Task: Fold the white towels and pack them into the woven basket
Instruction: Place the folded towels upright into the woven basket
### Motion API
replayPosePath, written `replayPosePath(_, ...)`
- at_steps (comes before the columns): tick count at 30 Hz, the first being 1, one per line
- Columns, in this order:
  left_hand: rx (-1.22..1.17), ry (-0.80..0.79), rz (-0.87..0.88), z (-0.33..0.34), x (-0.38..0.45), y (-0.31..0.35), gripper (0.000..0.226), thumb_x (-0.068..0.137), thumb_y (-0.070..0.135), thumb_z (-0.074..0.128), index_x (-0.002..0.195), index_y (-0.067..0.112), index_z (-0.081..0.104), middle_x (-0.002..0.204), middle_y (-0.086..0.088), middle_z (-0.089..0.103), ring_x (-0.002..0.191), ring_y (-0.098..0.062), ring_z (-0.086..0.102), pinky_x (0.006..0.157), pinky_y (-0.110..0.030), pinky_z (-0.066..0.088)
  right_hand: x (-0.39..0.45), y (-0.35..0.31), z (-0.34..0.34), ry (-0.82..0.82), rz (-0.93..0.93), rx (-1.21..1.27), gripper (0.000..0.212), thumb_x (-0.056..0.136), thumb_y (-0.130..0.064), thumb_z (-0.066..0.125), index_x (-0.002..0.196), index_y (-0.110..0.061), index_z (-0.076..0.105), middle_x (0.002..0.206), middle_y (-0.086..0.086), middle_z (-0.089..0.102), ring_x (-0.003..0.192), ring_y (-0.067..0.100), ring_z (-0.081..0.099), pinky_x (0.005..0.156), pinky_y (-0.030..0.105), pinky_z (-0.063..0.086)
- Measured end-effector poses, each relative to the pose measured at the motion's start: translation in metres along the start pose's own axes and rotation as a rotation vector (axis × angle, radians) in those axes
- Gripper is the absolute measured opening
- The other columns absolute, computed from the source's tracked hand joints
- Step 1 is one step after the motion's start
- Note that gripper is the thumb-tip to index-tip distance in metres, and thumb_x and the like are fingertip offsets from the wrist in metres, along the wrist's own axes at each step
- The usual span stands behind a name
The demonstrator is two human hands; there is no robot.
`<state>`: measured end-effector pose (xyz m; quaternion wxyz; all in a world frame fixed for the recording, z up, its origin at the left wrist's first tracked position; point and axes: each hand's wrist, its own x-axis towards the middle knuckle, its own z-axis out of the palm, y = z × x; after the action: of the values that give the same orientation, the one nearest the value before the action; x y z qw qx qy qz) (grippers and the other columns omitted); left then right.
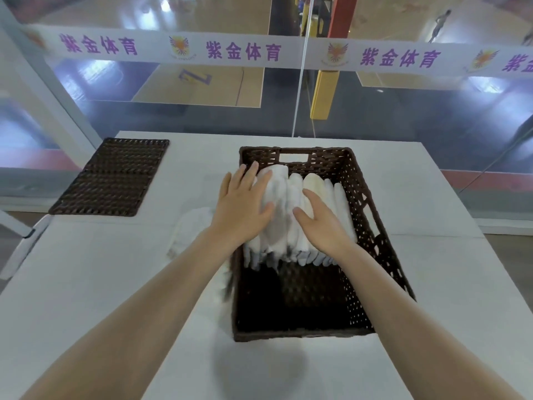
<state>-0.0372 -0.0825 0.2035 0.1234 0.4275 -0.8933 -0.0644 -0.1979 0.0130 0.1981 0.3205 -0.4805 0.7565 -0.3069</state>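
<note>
Here, hands: left hand (243,202) and right hand (323,223) lie flat, fingers straight, pressing the folded towels (291,215), gripping nothing.
Towels: packed upright in the woven basket (375,223), far half.
Beside: loose towel (191,230) left of basket; woven lid (112,177) far left.
Room: basket's near half empty; table (432,284) open right.

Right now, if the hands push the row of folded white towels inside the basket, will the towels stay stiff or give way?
The folded towels will probably compress and lean, not slide as a block: their rounded tops look soft. They seem light, since both the left hand and right hand rest flat on them. The woven basket wall should stop them from toppling.
</note>
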Motion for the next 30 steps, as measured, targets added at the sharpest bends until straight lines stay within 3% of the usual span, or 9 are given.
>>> replayPosePath(2,-0.152,0.027,-0.092,-0.004,-0.021,-0.027,0.062,0.097,0.040,0.042,0.154,0.029,0.020,0.164,-0.002,0.010,0.150,-0.025,0.004,0.121,-0.042,0.003,-0.020,-0.023,0.012,-0.001,-0.014,0.071,0.055,0.101,-0.035,0.047,0.152,-0.027,0.027,0.153,-0.010,0.034,0.119,0.009,0.054,0.094,0.021,0.040)
replayPosePath(4,-0.278,0.001,-0.200,-0.001,-0.042,-0.059,0.060,0.098,0.038,0.044,0.153,0.026,0.024,0.163,-0.001,0.014,0.150,-0.024,0.007,0.121,-0.041,0.007,-0.037,-0.043,0.032,0.040,-0.060,0.124,0.051,0.100,-0.029,0.050,0.148,-0.027,0.033,0.150,-0.013,0.038,0.132,0.005,0.040,0.103,0.020,0.030)
replayPosePath(6,-0.314,-0.060,-0.268,0.008,-0.062,-0.089,0.060,0.098,0.039,0.044,0.153,0.023,0.027,0.162,-0.003,0.018,0.149,-0.024,0.010,0.121,-0.040,0.010,-0.053,-0.058,0.059,0.069,-0.094,0.166,0.046,0.099,-0.025,0.051,0.143,-0.028,0.039,0.141,-0.018,0.043,0.130,0.000,0.037,0.108,0.020,0.030)
replayPosePath(10,-0.242,-0.182,-0.176,0.035,-0.096,-0.136,0.072,0.087,0.049,0.032,0.148,0.011,0.036,0.155,-0.012,0.034,0.147,-0.026,0.022,0.121,-0.035,0.012,-0.085,-0.083,0.118,0.029,-0.119,0.198,0.042,0.099,-0.020,0.050,0.139,-0.029,0.042,0.133,-0.024,0.042,0.120,-0.010,0.036,0.102,0.013,0.030)
replayPosePath(14,-0.163,-0.330,-0.134,0.061,-0.118,-0.163,0.065,0.092,0.047,0.040,0.151,0.023,0.030,0.160,-0.007,0.026,0.149,-0.026,0.017,0.121,-0.039,0.015,-0.099,-0.093,0.175,-0.013,-0.111,0.152,0.044,0.100,-0.018,0.048,0.142,-0.026,0.039,0.139,-0.021,0.038,0.120,-0.015,0.032,0.095,-0.001,0.027)
replayPosePath(18,-0.127,-0.416,-0.093,0.075,-0.136,-0.173,0.063,0.097,0.036,0.048,0.154,0.029,0.020,0.163,-0.001,0.012,0.150,-0.027,0.008,0.121,-0.040,0.014,-0.097,-0.084,0.222,-0.014,0.074,0.186,0.055,0.099,-0.018,0.051,0.149,-0.020,0.028,0.150,-0.010,0.032,0.138,0.006,0.031,0.111,0.022,0.030)
replayPosePath(23,-0.079,-0.477,-0.022,0.083,-0.152,-0.189,0.067,0.097,0.035,0.045,0.155,0.030,0.013,0.164,0.001,0.008,0.149,-0.027,0.007,0.120,-0.038,0.010,-0.071,-0.047,0.262,0.117,0.515,0.427,0.055,0.097,-0.023,0.050,0.146,-0.020,0.028,0.140,0.003,0.045,0.115,0.021,0.050,0.092,0.032,0.043)
replayPosePath(27,-0.073,-0.470,0.015,0.084,-0.158,-0.197,0.067,0.096,0.031,0.047,0.155,0.029,0.015,0.163,0.001,0.012,0.149,-0.024,0.012,0.120,-0.036,0.014,-0.054,-0.027,0.283,0.216,0.625,0.458,0.061,0.091,-0.040,0.055,0.146,-0.024,0.033,0.142,0.001,0.049,0.122,0.027,0.051,0.102,0.042,0.043)
replayPosePath(30,-0.077,-0.455,0.033,0.083,-0.162,-0.201,0.066,0.096,0.028,0.047,0.155,0.026,0.018,0.162,0.002,0.016,0.148,-0.022,0.016,0.119,-0.034,0.017,-0.047,-0.018,0.296,0.200,0.658,0.588,0.075,0.085,-0.069,0.048,0.149,-0.032,0.033,0.152,-0.005,0.038,0.136,0.024,0.039,0.112,0.046,0.033)
